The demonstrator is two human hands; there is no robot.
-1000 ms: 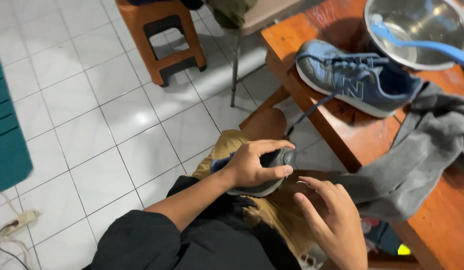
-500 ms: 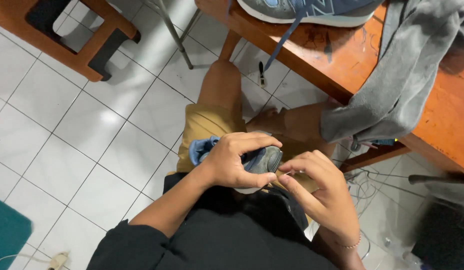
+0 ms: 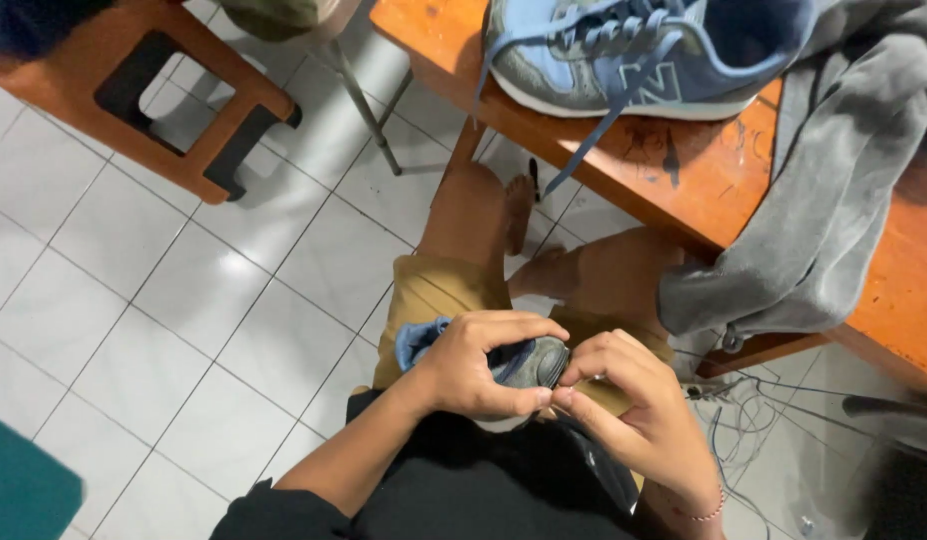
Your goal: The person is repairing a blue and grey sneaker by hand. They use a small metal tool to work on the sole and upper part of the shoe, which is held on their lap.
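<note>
I sit with a blue-grey sneaker [image 3: 529,362] on my lap. My left hand [image 3: 474,365] wraps over its top and grips it. My right hand [image 3: 634,410] is beside it, fingertips pinched together at the shoe's heel end; what they pinch is too small to make out. A matching blue-grey sneaker [image 3: 634,55] with loose laces lies on the orange wooden table [image 3: 704,180] ahead of my knees, one lace hanging over the edge.
A grey cloth [image 3: 834,200] drapes over the table's right side and down its edge. A wooden stool [image 3: 154,110] stands on the white tiled floor at the upper left. Cables [image 3: 754,420] lie on the floor at the right. A teal mat [image 3: 19,490] shows at the lower left.
The view has tilted down and closer to my lap. My right hand has moved in against the shoe, its fingertips now pinched at the heel. The left hand keeps its grip.
</note>
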